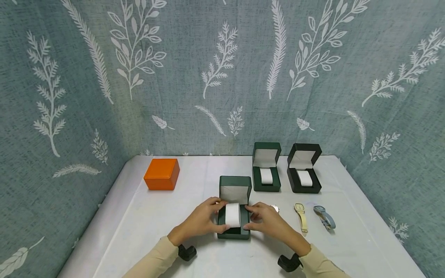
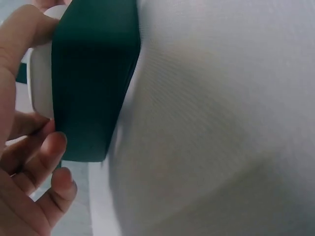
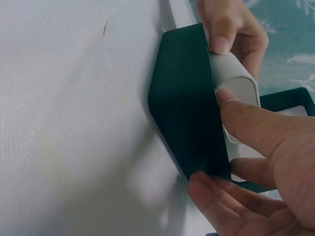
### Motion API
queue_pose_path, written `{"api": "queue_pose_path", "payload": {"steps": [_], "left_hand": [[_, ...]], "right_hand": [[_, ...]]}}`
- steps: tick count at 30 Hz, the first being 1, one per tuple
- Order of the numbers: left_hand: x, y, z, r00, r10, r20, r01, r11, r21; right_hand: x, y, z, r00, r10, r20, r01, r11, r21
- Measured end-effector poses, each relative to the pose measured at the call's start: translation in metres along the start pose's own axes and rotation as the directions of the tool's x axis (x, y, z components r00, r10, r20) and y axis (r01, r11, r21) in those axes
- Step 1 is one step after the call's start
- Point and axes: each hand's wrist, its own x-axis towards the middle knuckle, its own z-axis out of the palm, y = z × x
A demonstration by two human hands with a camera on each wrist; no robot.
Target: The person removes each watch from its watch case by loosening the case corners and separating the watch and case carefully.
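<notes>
A dark green watch box (image 1: pixel 233 234) stands with its lid up in front of me. Its white cushion (image 1: pixel 232 215) shows in the base, part of it above the rim. My left hand (image 1: pixel 201 218) pinches the cushion's left end between thumb and fingers. With my right hand (image 1: pixel 265 221) I grip the box's right side; the thumb (image 3: pixel 246 115) lies at the front rim by the cushion, other fingertips (image 3: pixel 204 184) against the outer wall. Partly hidden behind this hand is a watch (image 1: pixel 275 208). A yellow watch (image 1: pixel 301 218) and a blue watch (image 1: pixel 325 217) lie farther right.
Behind, another green watch box (image 1: pixel 266 188) and a black watch box (image 1: pixel 306 189) stand lids up, each with a white cushion. A closed orange box (image 1: pixel 162 174) sits at the back left. Patterned curtain (image 1: pixel 187 127) borders the white table (image 1: pixel 132 235).
</notes>
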Motion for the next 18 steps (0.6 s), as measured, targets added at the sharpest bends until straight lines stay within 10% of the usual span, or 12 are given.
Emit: {"api": "queue_pose_path", "payload": {"steps": [18], "left_hand": [[0.0073, 0.0087, -0.0055, 0.994, 0.107, 0.039, -0.109, 0.992, 0.057]], "right_hand": [[-0.0005, 0.0001, 0.0010, 1.000, 0.005, -0.013, -0.005, 1.000, 0.015]]}}
